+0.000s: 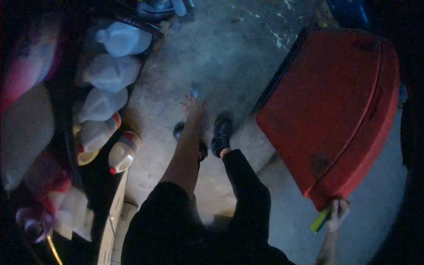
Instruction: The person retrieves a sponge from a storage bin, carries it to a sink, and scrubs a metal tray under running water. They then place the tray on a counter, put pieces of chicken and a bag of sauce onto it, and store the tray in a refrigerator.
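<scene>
My left hand (192, 105) reaches down over the concrete floor, its fingers spread. Just past the fingertips is a small pale bluish thing (193, 92), too blurred to name. On the other side my right hand (337, 215) is closed at the lower corner of a large red plastic shell (327, 110) with a curved edge. A yellow-green bar-shaped thing (320, 220) sticks out from the left of that hand, its far end hidden by the fingers.
On the left, a dark shelf holds several translucent jugs (107, 104) and a white bottle with a red cap (124, 152). My shoes (221, 132) stand on the concrete floor (212, 57). A blue object (349, 13) is at the top right.
</scene>
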Demonstrator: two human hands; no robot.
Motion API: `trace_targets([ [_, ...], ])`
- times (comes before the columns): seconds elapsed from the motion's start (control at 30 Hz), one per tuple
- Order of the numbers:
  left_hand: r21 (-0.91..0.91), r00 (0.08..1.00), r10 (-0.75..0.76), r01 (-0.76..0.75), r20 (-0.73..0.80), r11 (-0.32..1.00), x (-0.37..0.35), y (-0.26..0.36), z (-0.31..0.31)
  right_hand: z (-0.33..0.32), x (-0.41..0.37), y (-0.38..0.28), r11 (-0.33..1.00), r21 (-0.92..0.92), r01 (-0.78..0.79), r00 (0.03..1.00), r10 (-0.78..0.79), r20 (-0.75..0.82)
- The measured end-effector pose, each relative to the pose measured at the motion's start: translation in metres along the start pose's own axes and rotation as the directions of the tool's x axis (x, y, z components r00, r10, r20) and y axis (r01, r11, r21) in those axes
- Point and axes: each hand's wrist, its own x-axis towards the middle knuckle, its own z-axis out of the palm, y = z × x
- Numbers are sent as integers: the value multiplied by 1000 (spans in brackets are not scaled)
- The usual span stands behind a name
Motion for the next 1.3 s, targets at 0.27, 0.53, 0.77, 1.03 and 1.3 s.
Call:
trace_targets([
  [0.27,-531,972,-77,188,223,826,39,-17,0,-11,-7,10,977,-209,36,999,-33,16],
  [0.53,-642,933,340,-333,-118,691,-117,-44,-160,8,44,-105,959,-213,-187,947,233,219],
  [0.77,-808,838,326,-526,-438,266,-399,-30,-449,38,61,-303,963,202,178,855,-253,453],
  [1.03,-551,558,-106,-740,-823,384,-634,-67,-672,-154,-3,-500,378,743,553,593,-804,-31],
  [1.3,263,-318,151,-346,-936,901,-889,-120,-832,-324,-90,-564,-186,764,617,263,-867,-423],
])
